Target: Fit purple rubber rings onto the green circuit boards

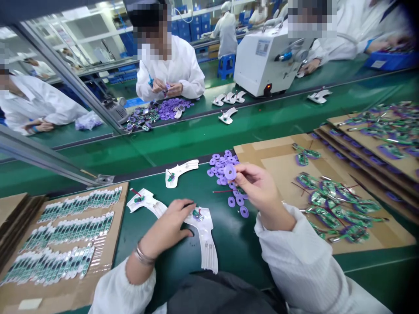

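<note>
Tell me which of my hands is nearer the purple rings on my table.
Right. Your right hand is beside the purple rings, holding one ring; your left hand is farther to their left.

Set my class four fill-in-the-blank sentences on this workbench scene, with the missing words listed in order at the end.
1. The right hand holds up a ring coloured ____.
2. On the near bench, the white shells number ____.
3. Tidy rows of boards lie on cardboard to the ____ of these shells.
4. The co-worker sitting opposite wears a coat coloured ____.

Missing words: purple; three; left; white.
</note>
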The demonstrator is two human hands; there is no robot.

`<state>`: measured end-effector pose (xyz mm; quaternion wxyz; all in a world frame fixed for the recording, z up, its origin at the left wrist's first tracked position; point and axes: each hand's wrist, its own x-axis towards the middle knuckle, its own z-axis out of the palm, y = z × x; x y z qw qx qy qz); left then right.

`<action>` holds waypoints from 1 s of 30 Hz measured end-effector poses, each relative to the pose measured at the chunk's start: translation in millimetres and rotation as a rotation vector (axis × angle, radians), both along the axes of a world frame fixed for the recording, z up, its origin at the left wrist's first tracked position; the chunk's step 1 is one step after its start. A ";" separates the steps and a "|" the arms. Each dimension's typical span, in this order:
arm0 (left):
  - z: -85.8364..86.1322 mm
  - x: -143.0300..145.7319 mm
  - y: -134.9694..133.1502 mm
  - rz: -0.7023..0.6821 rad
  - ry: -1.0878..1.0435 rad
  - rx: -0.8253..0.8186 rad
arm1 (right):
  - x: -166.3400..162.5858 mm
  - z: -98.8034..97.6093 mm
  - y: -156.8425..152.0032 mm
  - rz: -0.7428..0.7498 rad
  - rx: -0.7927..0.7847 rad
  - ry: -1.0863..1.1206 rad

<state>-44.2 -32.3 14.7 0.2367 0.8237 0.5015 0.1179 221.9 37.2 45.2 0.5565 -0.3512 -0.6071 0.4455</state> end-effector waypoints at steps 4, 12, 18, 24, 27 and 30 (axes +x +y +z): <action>-15.9 6.2 -0.1 0.108 -0.018 0.031 | 6.8 6.8 -0.6 0.100 0.028 0.018; 15.5 29.5 43.8 0.319 -0.499 -0.127 | 1.1 14.5 -10.9 0.483 0.080 -0.360; 27.7 57.1 50.7 0.241 -0.596 -0.154 | -22.3 -6.3 -13.9 -0.014 0.454 -0.574; 32.5 60.4 44.6 0.236 -0.578 -0.076 | -33.5 -15.5 -18.9 -0.162 0.629 -0.629; 34.7 60.7 43.5 0.232 -0.526 -0.004 | -35.4 -16.1 -21.0 -0.186 0.656 -0.634; 36.1 61.7 42.7 0.234 -0.547 0.005 | -35.7 -15.7 -22.9 -0.216 0.714 -0.639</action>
